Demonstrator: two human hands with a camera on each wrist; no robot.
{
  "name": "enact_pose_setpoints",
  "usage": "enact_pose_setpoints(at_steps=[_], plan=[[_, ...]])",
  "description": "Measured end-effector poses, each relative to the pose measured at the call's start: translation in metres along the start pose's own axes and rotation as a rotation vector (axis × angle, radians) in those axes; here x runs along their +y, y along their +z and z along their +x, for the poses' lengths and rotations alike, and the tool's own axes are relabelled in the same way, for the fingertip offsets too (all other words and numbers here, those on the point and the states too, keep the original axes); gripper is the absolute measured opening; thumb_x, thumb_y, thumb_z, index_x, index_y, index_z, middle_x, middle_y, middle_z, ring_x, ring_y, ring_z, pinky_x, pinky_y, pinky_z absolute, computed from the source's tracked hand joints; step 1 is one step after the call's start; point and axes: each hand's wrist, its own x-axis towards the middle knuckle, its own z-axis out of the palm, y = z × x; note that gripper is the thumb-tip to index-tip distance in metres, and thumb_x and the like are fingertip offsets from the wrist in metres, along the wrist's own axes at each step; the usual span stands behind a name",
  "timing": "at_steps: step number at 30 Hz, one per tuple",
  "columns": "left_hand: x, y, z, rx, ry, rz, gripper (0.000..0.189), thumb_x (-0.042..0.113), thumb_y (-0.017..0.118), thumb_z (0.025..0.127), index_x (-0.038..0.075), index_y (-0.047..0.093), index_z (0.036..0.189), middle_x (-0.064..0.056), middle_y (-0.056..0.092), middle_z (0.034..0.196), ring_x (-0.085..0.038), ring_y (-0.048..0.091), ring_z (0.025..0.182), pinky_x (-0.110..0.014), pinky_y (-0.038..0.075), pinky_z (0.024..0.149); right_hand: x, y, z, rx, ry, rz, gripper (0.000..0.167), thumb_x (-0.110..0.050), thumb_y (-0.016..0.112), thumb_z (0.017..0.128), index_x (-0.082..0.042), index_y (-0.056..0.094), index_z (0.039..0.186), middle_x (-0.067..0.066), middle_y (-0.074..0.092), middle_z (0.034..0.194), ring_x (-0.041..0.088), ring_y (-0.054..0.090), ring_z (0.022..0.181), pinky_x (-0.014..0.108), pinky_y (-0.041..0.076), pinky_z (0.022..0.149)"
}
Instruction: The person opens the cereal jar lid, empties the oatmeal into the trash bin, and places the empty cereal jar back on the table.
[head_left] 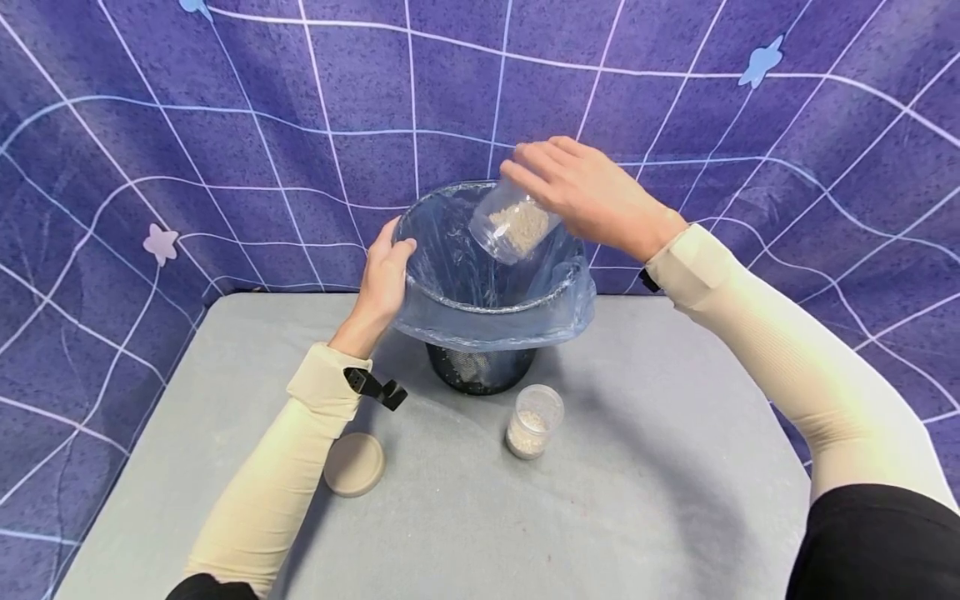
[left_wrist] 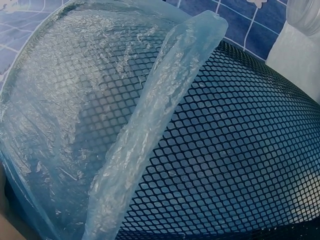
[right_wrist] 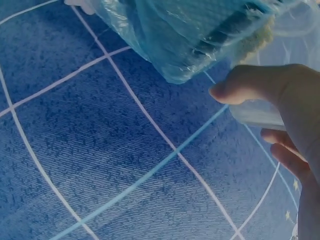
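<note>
The left hand (head_left: 384, 275) is clamped on the near-left edge of a black mesh bin (head_left: 480, 371), its thumb at the rim. A blue liner (head_left: 510, 333) lines the bin and folds down over its outside, just right of this hand. In the left wrist view the loose hem of the liner hangs across the mesh.

The right hand (head_left: 581, 196) has its fingers and thumb closed round a clear jar (head_left: 491, 242). This jar is to the left of that hand and a little below it, tilted over the mouth of the bin, with pale grains (head_left: 525, 225) inside.

Closer to the person than both hands, and between them from side to side, a second jar (head_left: 535, 421) stands upright on the grey tabletop (head_left: 637, 500), pale grains in its lower part. A round tan lid (head_left: 354, 464) lies on the tabletop nearer the person than the left hand, close beside the left sleeve (head_left: 262, 492). Beyond both hands hangs a purple curtain (head_left: 262, 150) with a pale grid.
</note>
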Motion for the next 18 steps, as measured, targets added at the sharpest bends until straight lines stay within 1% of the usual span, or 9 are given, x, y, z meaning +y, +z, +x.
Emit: enact_pose_setpoints(at_steps=[3,6,8,10,15,18], plan=[[0.000,-0.002,0.000,0.006,0.003,0.014,0.053,0.007,0.039,0.107,-0.006,0.042,0.158,-0.028,0.056,0.152,-0.041,0.057,0.136,-0.044,0.043,0.118,0.000,-0.001,0.002,-0.009,0.001,-0.002,0.060,0.025,0.056,0.086,0.009,0.051,0.144,0.031,0.060,0.134,0.046,0.058,0.123,0.053,0.047,0.112],[0.000,-0.002,0.000,0.008,0.004,0.014,0.053,0.007,0.039,0.107,-0.006,0.043,0.158,-0.028,0.056,0.152,-0.041,0.057,0.136,-0.045,0.044,0.118,0.001,-0.004,0.002,-0.013,0.010,0.008,0.066,0.025,0.060,0.082,0.009,0.051,0.145,0.031,0.059,0.134,0.047,0.058,0.122,0.053,0.047,0.112],[0.000,-0.002,-0.001,0.007,0.003,0.015,0.053,0.007,0.039,0.106,-0.006,0.043,0.158,-0.027,0.056,0.151,-0.041,0.057,0.136,-0.044,0.044,0.118,0.003,-0.007,0.002,-0.002,0.038,0.008,0.070,0.025,0.062,0.078,0.009,0.050,0.145,0.031,0.059,0.134,0.047,0.059,0.120,0.054,0.047,0.112],[0.001,-0.002,-0.001,0.003,0.007,-0.002,0.053,0.007,0.039,0.106,-0.006,0.043,0.158,-0.027,0.057,0.151,-0.041,0.057,0.135,-0.044,0.044,0.118,0.004,-0.010,0.002,0.011,0.066,0.009,0.072,0.026,0.063,0.076,0.009,0.050,0.145,0.031,0.058,0.134,0.048,0.059,0.118,0.055,0.048,0.111],[0.000,-0.002,0.000,0.008,0.016,-0.023,0.054,0.006,0.039,0.105,-0.007,0.043,0.157,-0.028,0.057,0.150,-0.042,0.058,0.133,-0.045,0.044,0.117,0.003,-0.010,0.001,-0.004,0.068,0.027,0.073,0.025,0.064,0.076,0.010,0.049,0.145,0.031,0.058,0.133,0.049,0.060,0.117,0.055,0.048,0.111],[-0.001,-0.002,0.001,0.006,0.010,-0.007,0.054,0.006,0.040,0.105,-0.006,0.043,0.157,-0.028,0.057,0.150,-0.042,0.058,0.134,-0.044,0.044,0.118,0.002,-0.008,-0.002,0.003,0.091,0.054,0.075,0.025,0.066,0.073,0.010,0.050,0.145,0.030,0.059,0.134,0.049,0.060,0.118,0.055,0.047,0.111]])
